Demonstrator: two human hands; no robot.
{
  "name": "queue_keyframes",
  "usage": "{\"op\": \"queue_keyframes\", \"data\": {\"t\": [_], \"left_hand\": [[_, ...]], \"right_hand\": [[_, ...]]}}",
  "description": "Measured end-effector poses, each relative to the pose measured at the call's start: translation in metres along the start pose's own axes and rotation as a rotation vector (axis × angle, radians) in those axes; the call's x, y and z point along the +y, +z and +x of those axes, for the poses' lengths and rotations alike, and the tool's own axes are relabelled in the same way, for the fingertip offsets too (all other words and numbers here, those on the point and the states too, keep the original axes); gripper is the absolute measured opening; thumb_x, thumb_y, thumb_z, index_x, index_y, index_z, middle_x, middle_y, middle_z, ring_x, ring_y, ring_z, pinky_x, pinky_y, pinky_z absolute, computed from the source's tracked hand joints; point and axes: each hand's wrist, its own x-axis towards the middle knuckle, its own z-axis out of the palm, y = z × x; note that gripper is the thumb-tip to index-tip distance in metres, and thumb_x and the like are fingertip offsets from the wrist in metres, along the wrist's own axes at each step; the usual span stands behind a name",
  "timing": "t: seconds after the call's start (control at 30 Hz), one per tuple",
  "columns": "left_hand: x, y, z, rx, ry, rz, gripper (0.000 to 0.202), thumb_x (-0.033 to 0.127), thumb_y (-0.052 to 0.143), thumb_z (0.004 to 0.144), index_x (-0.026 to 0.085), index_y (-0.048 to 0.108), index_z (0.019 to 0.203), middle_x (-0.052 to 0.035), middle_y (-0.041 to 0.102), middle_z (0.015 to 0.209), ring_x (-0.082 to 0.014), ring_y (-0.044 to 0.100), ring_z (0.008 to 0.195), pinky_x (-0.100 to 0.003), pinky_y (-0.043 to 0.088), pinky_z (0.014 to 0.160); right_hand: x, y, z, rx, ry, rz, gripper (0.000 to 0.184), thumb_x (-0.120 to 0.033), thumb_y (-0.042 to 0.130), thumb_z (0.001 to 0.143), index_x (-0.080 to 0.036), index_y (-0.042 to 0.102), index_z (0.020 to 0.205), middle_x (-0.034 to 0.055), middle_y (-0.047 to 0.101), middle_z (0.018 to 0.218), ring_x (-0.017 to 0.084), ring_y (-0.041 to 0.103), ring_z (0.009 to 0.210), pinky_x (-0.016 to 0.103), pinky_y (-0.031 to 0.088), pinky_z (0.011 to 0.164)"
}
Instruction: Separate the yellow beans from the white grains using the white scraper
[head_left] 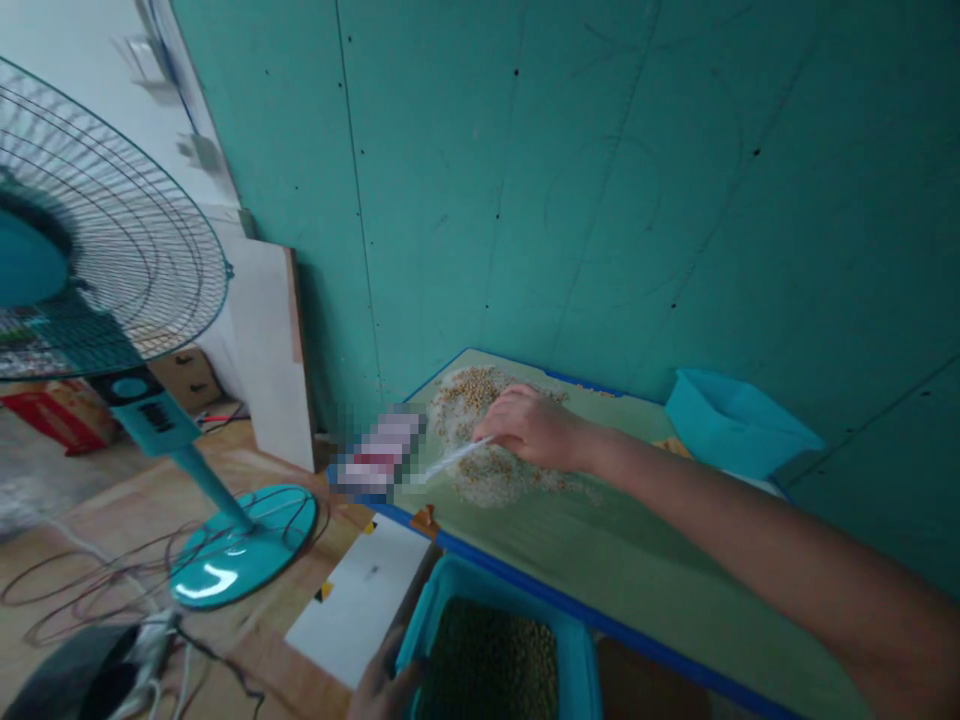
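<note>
My right hand (534,425) reaches across a green table top (600,560) with a blue edge. Its fingers are closed on a thin white stick (450,460) that points left into a spread of pale beans (480,430) at the table's far corner. My left hand (382,685) shows only partly at the bottom edge. It grips the left rim of a teal bin (577,650) filled with small greenish beans (491,665), held just below the table's near edge.
A teal standing fan (112,300) stands on the wooden floor at left, with loose cables (97,590) around its base. A teal container (731,420) sits at the table's back right against the teal wall. A white board (270,350) leans on the wall.
</note>
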Motion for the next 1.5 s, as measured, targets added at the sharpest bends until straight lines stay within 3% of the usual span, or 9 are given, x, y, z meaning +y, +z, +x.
{"op": "queue_keyframes", "data": {"t": [0.23, 0.63, 0.93, 1.03, 1.17, 1.37, 1.5], "left_hand": [[-0.006, 0.0, 0.002, 0.014, -0.013, -0.063, 0.039, 0.038, 0.063, 0.047, 0.019, 0.061, 0.081, -0.0092, 0.07, 0.081, -0.0348, 0.059, 0.094, -0.045, 0.039, 0.088], [0.029, -0.002, -0.011, -0.12, -0.059, -0.089, 0.029, 0.033, 0.072, 0.039, 0.023, 0.065, 0.066, -0.0051, 0.074, 0.08, -0.0357, 0.058, 0.097, -0.041, 0.045, 0.084], [0.04, 0.006, -0.025, -0.154, -0.079, -0.145, 0.037, 0.032, 0.063, 0.052, 0.019, 0.066, 0.087, -0.0039, 0.074, 0.079, -0.0298, 0.064, 0.087, -0.036, 0.048, 0.08], [0.042, 0.007, -0.027, -0.131, -0.057, -0.103, 0.038, 0.033, 0.062, 0.053, 0.019, 0.066, 0.088, -0.0038, 0.074, 0.08, -0.0307, 0.062, 0.092, -0.036, 0.048, 0.079], [0.047, 0.006, -0.029, -0.14, -0.043, -0.055, 0.026, 0.03, 0.064, 0.049, 0.022, 0.065, 0.074, -0.0039, 0.074, 0.08, -0.0323, 0.061, 0.091, -0.037, 0.046, 0.081], [0.056, 0.006, -0.033, -0.172, 0.062, 0.01, 0.028, 0.027, 0.065, 0.047, 0.025, 0.062, 0.075, -0.0011, 0.071, 0.078, -0.0311, 0.059, 0.09, -0.037, 0.043, 0.084], [0.054, 0.006, -0.032, -0.203, 0.035, -0.001, 0.034, 0.026, 0.064, 0.049, 0.022, 0.063, 0.082, -0.0042, 0.071, 0.095, -0.0322, 0.055, 0.1, -0.038, 0.037, 0.091]], "right_hand": [[-0.003, 0.002, -0.009, -0.031, -0.068, -0.058, 0.022, -0.016, 0.046, 0.082, -0.022, 0.063, 0.094, 0.0015, 0.066, 0.088, 0.015, 0.054, 0.088, 0.035, 0.028, 0.086], [-0.006, -0.014, -0.046, -0.061, -0.084, -0.126, 0.023, -0.014, 0.046, 0.081, -0.023, 0.062, 0.096, 0.0019, 0.065, 0.089, 0.016, 0.052, 0.09, 0.039, 0.027, 0.09], [-0.011, -0.027, -0.073, -0.024, -0.055, -0.105, 0.023, -0.014, 0.043, 0.083, -0.022, 0.061, 0.096, 0.0022, 0.065, 0.089, 0.015, 0.053, 0.091, 0.039, 0.027, 0.091], [-0.008, -0.029, -0.074, 0.04, 0.029, -0.112, 0.021, -0.016, 0.044, 0.084, -0.021, 0.062, 0.093, 0.0026, 0.065, 0.086, 0.015, 0.054, 0.085, 0.036, 0.03, 0.089], [-0.011, -0.026, -0.068, 0.058, 0.112, -0.144, 0.02, -0.016, 0.046, 0.082, -0.02, 0.063, 0.092, 0.0025, 0.066, 0.082, 0.016, 0.055, 0.08, 0.035, 0.033, 0.085], [-0.021, -0.018, -0.061, -0.001, 0.109, -0.224, 0.022, -0.012, 0.047, 0.079, -0.02, 0.063, 0.093, 0.0042, 0.065, 0.081, 0.017, 0.054, 0.079, 0.035, 0.031, 0.085], [-0.025, -0.019, -0.061, -0.041, 0.103, -0.237, 0.023, -0.012, 0.047, 0.077, -0.019, 0.063, 0.093, 0.0056, 0.064, 0.081, 0.017, 0.053, 0.078, 0.036, 0.03, 0.083]]}}
